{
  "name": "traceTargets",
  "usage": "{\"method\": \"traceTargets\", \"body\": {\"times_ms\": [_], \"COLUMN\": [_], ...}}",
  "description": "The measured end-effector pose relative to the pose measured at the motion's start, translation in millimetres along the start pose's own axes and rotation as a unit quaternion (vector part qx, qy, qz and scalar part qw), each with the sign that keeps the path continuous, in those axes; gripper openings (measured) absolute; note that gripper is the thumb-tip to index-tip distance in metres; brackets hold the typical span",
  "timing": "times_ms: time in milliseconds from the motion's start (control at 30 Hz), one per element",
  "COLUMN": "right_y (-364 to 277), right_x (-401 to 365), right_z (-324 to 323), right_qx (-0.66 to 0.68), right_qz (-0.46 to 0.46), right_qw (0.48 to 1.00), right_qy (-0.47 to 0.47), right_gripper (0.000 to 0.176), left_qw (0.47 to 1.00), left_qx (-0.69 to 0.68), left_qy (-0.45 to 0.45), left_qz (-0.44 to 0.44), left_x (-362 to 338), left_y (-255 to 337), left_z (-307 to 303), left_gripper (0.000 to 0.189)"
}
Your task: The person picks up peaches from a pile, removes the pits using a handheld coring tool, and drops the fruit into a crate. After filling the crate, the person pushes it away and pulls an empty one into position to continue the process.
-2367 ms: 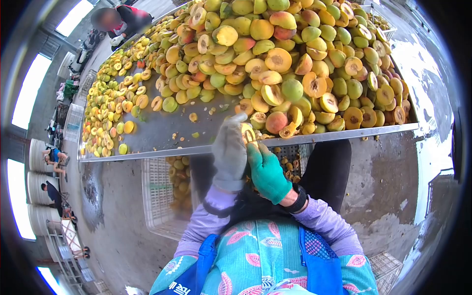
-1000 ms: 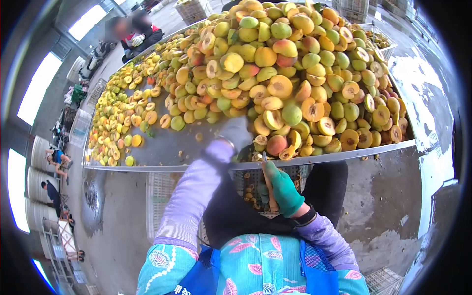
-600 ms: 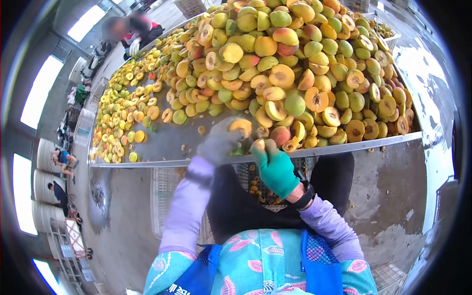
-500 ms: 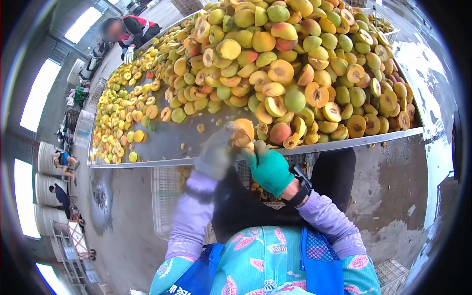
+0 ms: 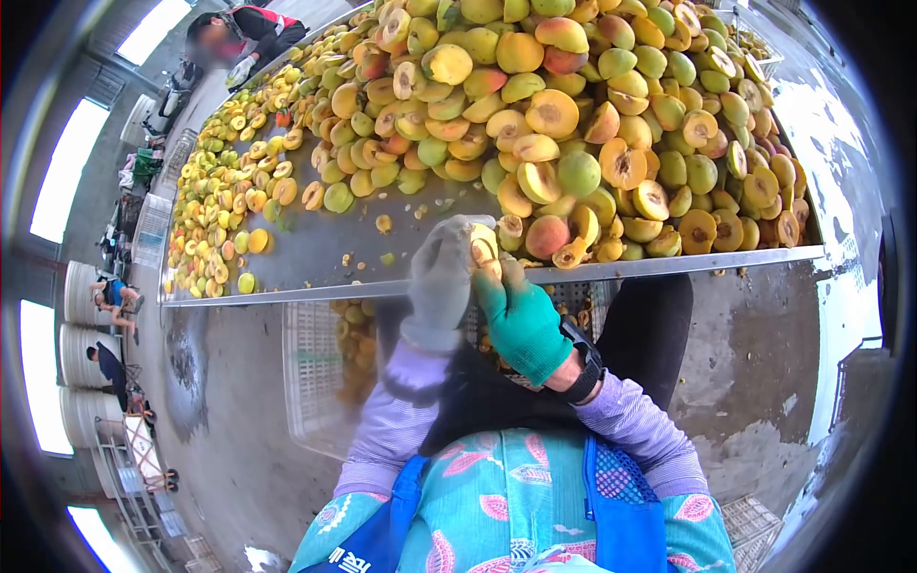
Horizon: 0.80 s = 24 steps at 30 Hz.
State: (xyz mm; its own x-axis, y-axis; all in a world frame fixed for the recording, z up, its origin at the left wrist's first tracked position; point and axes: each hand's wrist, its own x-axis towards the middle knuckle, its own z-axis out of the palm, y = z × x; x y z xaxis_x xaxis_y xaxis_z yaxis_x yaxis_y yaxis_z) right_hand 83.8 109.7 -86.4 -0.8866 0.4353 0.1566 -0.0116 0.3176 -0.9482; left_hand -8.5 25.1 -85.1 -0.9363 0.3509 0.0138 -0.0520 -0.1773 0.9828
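Observation:
My left hand (image 5: 441, 272), in a grey glove, grips a yellow peach (image 5: 483, 246) just above the near rim of the metal table (image 5: 315, 256). My right hand (image 5: 522, 320), in a green glove, presses against the same peach from below; the small knife seen earlier in this hand is hidden now. A big heap of whole and halved peaches (image 5: 573, 105) lies on the table right behind my hands.
A white plastic crate (image 5: 320, 377) with cut fruit stands under the table by my legs, and another crate (image 5: 564, 306) sits under my hands. A person in red (image 5: 239, 24) works at the table's far end. More people (image 5: 105, 296) are at the far left.
My left hand reached into the pile, took a peach and brought it back to the table's edge. My right hand rose to meet it, and both now close around the fruit.

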Motion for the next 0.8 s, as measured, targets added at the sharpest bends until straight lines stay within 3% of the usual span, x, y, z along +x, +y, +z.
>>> {"method": "traceTargets", "body": {"times_ms": [67, 267, 367, 467, 567, 667, 767, 800], "right_y": [-5, 9, 2, 3, 17, 23, 12, 11], "right_x": [1, -2, -4, -9, -10, -7, -6, -8], "right_z": [-3, 2, -3, 1, 6, 3, 9, 10], "right_qx": [0.024, 0.018, -0.017, -0.044, 0.036, 0.041, 0.208, 0.197], "right_qz": [0.051, 0.027, 0.041, 0.051, 0.065, 0.006, 0.111, 0.097], "right_qw": [0.998, 0.999, 0.998, 0.997, 0.997, 0.996, 0.968, 0.973], "right_qy": [-0.019, -0.011, -0.04, -0.03, -0.036, -0.076, -0.088, -0.073], "right_gripper": [0.027, 0.028, 0.026, 0.024, 0.025, 0.024, 0.021, 0.022], "left_qw": [0.998, 0.995, 0.998, 0.999, 0.991, 0.963, 0.947, 0.944], "left_qx": [0.038, 0.04, 0.035, 0.001, 0.131, 0.254, 0.276, 0.274], "left_qy": [0.023, 0.048, 0.058, 0.036, 0.027, 0.022, 0.015, 0.01], "left_qz": [0.041, 0.075, -0.006, -0.014, 0.014, 0.089, 0.163, 0.182], "left_x": [-1, -8, -8, -9, -2, -1, -1, -2], "left_y": [-8, -1, 8, 10, 3, 10, 23, 26], "left_z": [3, 17, 19, 24, 17, 21, 28, 28], "left_gripper": [0.036, 0.034, 0.03, 0.031, 0.03, 0.03, 0.029, 0.029]}}
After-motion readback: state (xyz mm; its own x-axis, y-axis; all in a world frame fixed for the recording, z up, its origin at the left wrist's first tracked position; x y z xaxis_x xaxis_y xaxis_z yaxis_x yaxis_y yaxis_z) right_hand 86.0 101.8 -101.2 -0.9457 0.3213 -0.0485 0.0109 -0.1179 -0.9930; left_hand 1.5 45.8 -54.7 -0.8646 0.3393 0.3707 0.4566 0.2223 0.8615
